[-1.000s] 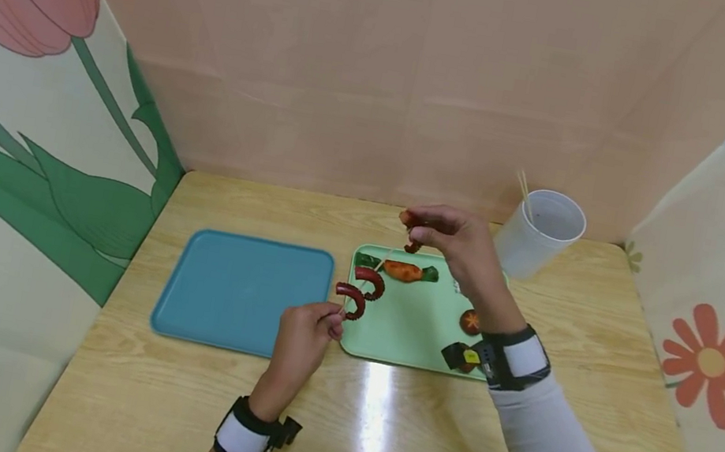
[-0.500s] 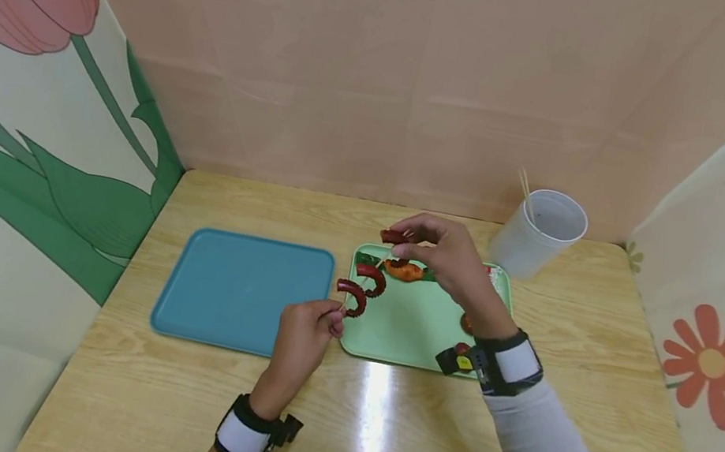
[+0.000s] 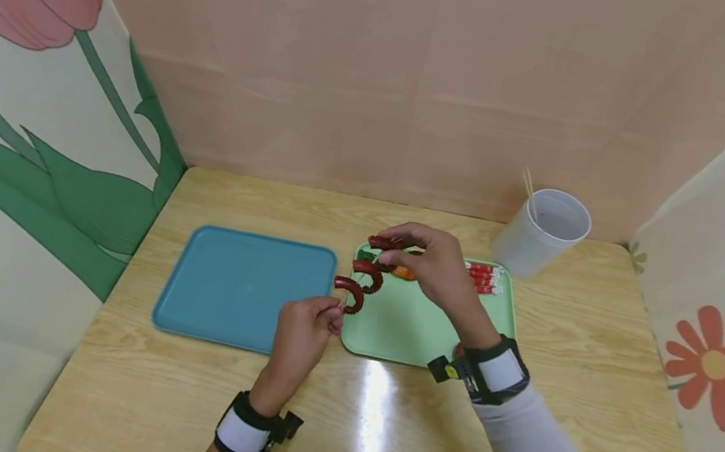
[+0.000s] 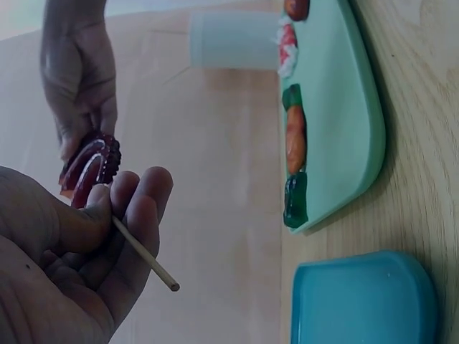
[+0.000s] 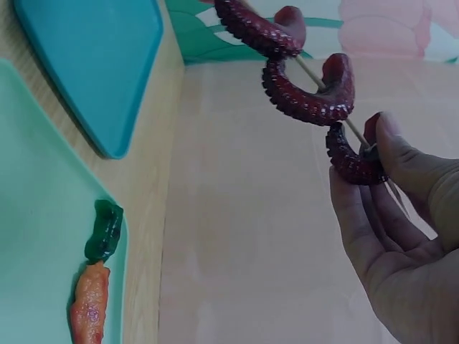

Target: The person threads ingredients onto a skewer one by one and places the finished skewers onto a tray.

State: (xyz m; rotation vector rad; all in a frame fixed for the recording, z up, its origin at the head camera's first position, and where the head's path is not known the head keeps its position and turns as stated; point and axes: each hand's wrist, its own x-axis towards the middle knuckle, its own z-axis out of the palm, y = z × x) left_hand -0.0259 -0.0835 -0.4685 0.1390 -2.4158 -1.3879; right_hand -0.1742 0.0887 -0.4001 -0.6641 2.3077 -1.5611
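Note:
My left hand [image 3: 303,336] pinches the blunt end of a wooden skewer [image 4: 147,256] between thumb and fingers, near the inner edge of the blue tray. Two curled, dark red octopus tentacle pieces [image 5: 315,100] are threaded on the skewer above that hand. Farther up, my right hand [image 3: 431,265] pinches a third tentacle piece [image 5: 356,161] between thumb and fingertips. The skewer passes through this piece too, and its thin tip shows beyond it in the right wrist view. Both hands hold the skewer slanted above the left side of the green tray [image 3: 404,321].
A blue tray [image 3: 244,290] lies on the left. On the green tray are an orange piece [image 4: 295,140] with green ends and several red-and-white sticks [image 3: 485,277]; my right wrist partly hides a round reddish piece. A white cup [image 3: 535,243] with skewers [image 3: 528,190] stands behind.
My right hand has moved down and left along the skewer, bringing the third tentacle piece nearer the other two. The red-and-white sticks have come into sight. The left hand holds nearly still.

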